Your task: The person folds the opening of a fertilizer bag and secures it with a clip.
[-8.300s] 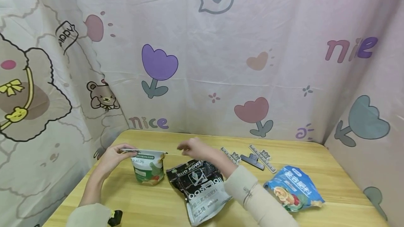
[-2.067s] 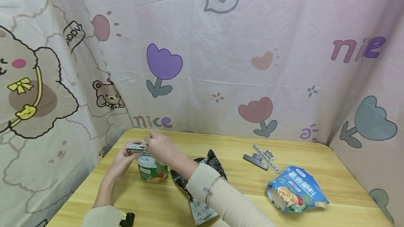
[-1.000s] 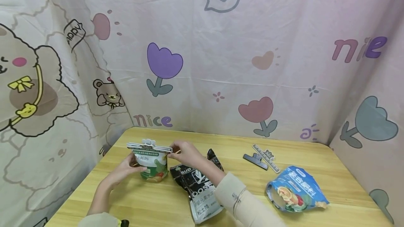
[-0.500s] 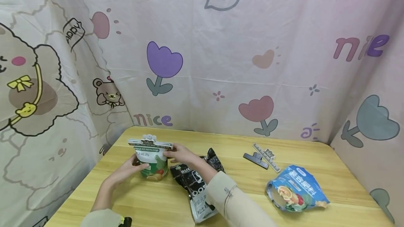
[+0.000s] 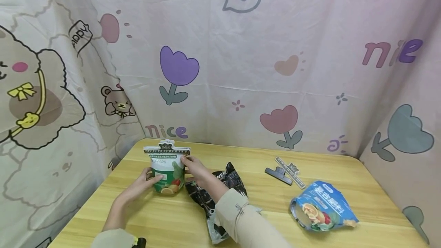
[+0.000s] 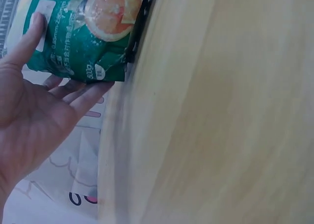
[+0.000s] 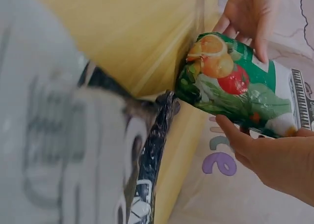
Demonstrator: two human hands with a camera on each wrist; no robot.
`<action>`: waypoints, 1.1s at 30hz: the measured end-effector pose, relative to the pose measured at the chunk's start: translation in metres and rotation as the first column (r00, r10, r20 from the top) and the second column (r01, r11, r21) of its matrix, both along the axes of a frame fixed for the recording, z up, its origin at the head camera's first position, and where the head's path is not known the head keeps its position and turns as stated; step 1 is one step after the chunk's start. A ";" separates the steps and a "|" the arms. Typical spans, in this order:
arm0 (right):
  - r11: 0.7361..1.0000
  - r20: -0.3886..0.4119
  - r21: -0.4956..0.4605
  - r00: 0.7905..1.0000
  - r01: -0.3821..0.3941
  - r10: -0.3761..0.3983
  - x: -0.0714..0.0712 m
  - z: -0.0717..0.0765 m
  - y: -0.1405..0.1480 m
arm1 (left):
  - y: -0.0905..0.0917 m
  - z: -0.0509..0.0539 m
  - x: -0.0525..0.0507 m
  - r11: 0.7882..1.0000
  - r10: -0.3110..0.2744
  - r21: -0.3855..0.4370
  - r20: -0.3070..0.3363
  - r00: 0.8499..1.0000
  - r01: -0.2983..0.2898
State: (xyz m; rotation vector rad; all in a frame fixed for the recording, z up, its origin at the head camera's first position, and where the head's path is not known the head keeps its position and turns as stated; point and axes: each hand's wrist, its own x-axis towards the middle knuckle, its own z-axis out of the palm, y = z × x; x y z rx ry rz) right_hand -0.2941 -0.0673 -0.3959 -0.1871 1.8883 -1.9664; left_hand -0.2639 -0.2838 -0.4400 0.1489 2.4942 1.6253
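Observation:
A green and white fertilizer bag, printed with fruit and vegetables, stands upright at the table's left. A white clip with a piano-key pattern spans its folded top. My left hand grips the bag's lower left side, thumb on the front; in the left wrist view its fingers reach behind the bag. At the upper right side my right hand holds the bag, thumb on the front. In the right wrist view both hands flank the bag, with the clip at its end.
A black and silver bag lies beside the green one, partly under my right forearm. Further right are a dark clip, another white piano-key clip and a blue fertilizer bag. A patterned curtain hangs behind the wooden table.
One white clip has gone from the table onto the green bag's top. Since then both hands have shifted onto the bag's sides, and its front has tipped up more upright.

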 end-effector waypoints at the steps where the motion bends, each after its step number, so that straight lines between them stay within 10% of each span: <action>1: 1.000 0.012 -0.006 1.000 0.023 -0.023 0.000 0.000 -0.002 | 0.001 0.000 -0.001 1.000 0.001 0.012 0.000 1.000 -0.001; 11: 0.996 0.042 0.011 0.995 0.094 -0.094 0.000 -0.006 -0.008 | 0.006 0.000 -0.003 0.998 0.021 0.059 0.011 1.000 -0.021; 20: 0.958 -0.164 0.221 0.975 0.183 -0.148 0.011 -0.006 -0.020 | 0.004 0.006 -0.002 0.999 -0.008 0.035 0.015 1.000 0.007; 33: 0.973 -0.067 0.178 0.988 0.149 -0.139 0.024 -0.018 -0.033 | 0.001 0.018 0.008 0.999 -0.038 -0.001 0.085 0.996 0.038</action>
